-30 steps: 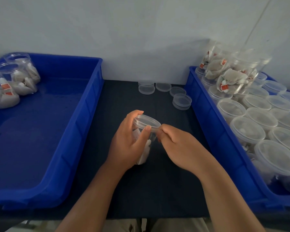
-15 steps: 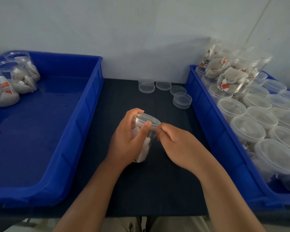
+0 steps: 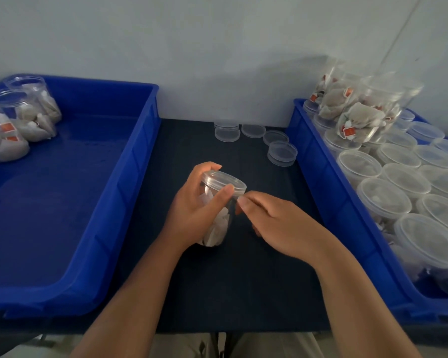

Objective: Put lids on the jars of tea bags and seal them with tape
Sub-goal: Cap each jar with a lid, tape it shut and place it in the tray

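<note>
One jar (image 3: 219,228) in work, at the middle of the desk (image 3: 243,293), tilted slightly, clear lid (image 3: 224,180) seated on top. Resting on the desk or just lifted off it: cannot tell.

Clamped round the wall by the left grip (image 3: 194,215), thumb on the near side just under the lid, fingers curled round the far side. Pinched at the near-right rim of the lid by the right grip (image 3: 277,223), thumb tip against the seam. Tape end inside that pinch: cannot tell — no strip visible, no roll in view.

Handling, as judged:
- Light, with only a few tea bags inside.
- Thin clear plastic, stiff enough to keep its shape, likely to flex under a hard squeeze.
- Smooth, therefore slippery.
- Best taken round the wall at mid-height or just below the lid, never by the lid alone while unsealed.
- Low fragility — main risks a popped lid or a skewed seal.

Elsewhere:
- Spare lids (image 3: 282,153) along the far edge of the desk.
- Left bin (image 3: 130,177) at the left edge, a few tea-bag jars (image 3: 23,117) in its far-left corner.
- Right bin (image 3: 321,177) at the right edge, packed with lidded jars (image 3: 383,200).
</note>
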